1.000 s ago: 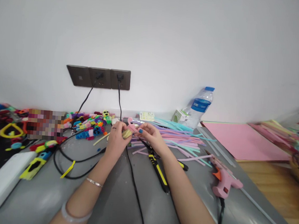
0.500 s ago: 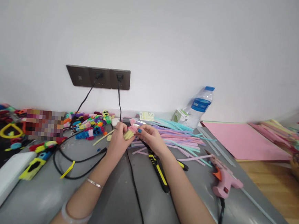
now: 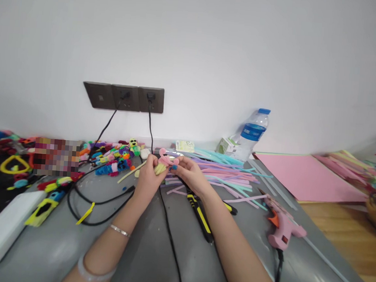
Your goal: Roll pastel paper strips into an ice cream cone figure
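"What's the person busy with over there?"

"Shaping, I'd say. There's a pink fuzzy strip (image 3: 166, 158) with curled ends, sitting against a yellow bundle (image 3: 160, 169), both between the hands, in front of the pastel stems (image 3: 234, 176)."

"Who's got hold of what?"

"The left hand (image 3: 149, 175) has its grip closed around the yellow bundle, close to where the pink meets it. The right hand (image 3: 191, 175) is pinching near the pink strip's right-hand curl. Some fingertips are hidden, so I can't tell how tightly."

"So which step is this?"

"Looks to me like setting the pink against the yellow by hand. Whether the two are fastened, I can't see from here."

"And what does the next move need?"

"A steady left grip, I reckon, and small, light turns from the right, so that curl isn't flattened."

"No tools?"

"None held. The yellow-and-black handled tool (image 3: 200, 216) lies on the tabletop (image 3: 126, 262) beside the right forearm, and the pink glue gun (image 3: 281, 231) is farther to the right."
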Tool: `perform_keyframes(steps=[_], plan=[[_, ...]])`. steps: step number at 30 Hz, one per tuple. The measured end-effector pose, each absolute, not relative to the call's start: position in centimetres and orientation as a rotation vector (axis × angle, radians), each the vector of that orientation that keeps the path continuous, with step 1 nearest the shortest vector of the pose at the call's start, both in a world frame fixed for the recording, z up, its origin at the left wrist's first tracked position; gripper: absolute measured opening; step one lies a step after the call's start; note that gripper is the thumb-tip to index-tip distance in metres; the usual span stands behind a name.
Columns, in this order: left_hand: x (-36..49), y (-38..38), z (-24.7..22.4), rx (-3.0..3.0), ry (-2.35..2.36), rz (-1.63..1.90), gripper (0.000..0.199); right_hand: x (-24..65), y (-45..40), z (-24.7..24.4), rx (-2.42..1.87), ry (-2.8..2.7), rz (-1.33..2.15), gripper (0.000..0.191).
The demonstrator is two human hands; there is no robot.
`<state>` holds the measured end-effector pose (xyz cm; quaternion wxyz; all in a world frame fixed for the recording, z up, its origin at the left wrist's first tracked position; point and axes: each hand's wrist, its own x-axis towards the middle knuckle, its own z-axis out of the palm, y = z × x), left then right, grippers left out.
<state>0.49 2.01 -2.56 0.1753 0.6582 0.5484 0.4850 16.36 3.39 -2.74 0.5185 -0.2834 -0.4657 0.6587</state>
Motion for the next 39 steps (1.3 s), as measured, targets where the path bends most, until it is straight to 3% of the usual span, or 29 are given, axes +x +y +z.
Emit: perform_keyframes(steps=[17, 39], plan=[[0.7, 2.2, -3.2, 1.688, 1.202, 1.322, 0.021, 16.7, 3.9, -3.1, -0.76, -1.004, 1.457, 0.034], [0.1, 3.0, -3.5, 1.353, 1.05, 1.337, 0.031, 16.7, 4.0, -3.2, -0.895, -1.236, 1.199, 0.043]])
